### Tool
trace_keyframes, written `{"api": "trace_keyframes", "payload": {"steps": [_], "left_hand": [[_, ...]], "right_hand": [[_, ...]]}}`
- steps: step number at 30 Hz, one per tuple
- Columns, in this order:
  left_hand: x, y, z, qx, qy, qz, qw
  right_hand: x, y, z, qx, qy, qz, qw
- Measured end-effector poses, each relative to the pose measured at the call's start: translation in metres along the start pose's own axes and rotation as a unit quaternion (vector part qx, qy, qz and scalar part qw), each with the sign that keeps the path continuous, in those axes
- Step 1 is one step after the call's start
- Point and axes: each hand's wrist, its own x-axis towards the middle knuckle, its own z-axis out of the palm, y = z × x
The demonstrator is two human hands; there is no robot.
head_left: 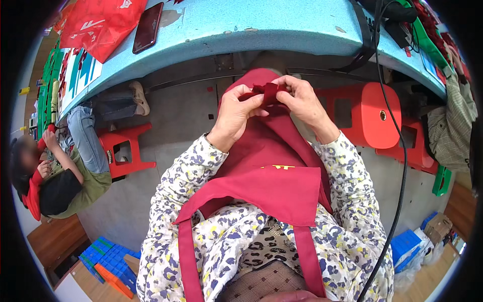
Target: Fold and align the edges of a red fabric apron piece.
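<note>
Between my two hands, above my lap, is a small piece of dark red cloth [270, 93], folded or bunched. My left hand [232, 114] pinches its left side between thumb and fingers. On the other side, the thumb and fingers of my right hand [305, 101] close on the cloth. Some of it is hidden behind my fingers. Beneath the hands, a dark red apron [251, 143] spreads over my lap, close to the cloth in colour. Both hands are just short of the near edge of the light blue table [282, 20].
On the table lie a dark phone [148, 29] and a red bag [103, 25]. A black cable [404, 166] hangs down at my right. Red stools [380, 113] stand right and left. Another person [65, 176] sits at the left. Blue crates [113, 256] stand behind on the left.
</note>
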Motion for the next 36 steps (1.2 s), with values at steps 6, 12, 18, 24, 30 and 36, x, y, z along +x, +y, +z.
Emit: {"api": "trace_keyframes", "payload": {"steps": [6,12,18,24,30,36], "left_hand": [[0.005,-0.003,0.006,0.004,0.008,0.015,1.0],[0.008,0.0,0.005,-0.005,0.006,0.014,1.0],[0.009,-0.003,0.005,-0.04,0.011,-0.023,0.999],[0.01,-0.006,0.008,0.261,0.067,0.259,0.927],[0.001,-0.008,0.005,0.577,0.108,0.474,0.656],[-0.004,-0.011,-0.005,0.429,0.1,0.327,0.836]], "right_hand": [[0.006,-0.012,-0.004,-0.063,0.033,-0.062,0.996],[0.009,-0.018,-0.005,-0.12,0.027,-0.073,0.99],[0.012,-0.011,0.0,-0.095,0.015,-0.091,0.991],[0.008,0.007,0.008,-0.123,0.06,-0.053,0.989],[0.0,0.019,0.037,0.193,0.126,0.062,0.971],[-0.005,0.015,0.051,0.162,0.215,-0.038,0.962]]}}
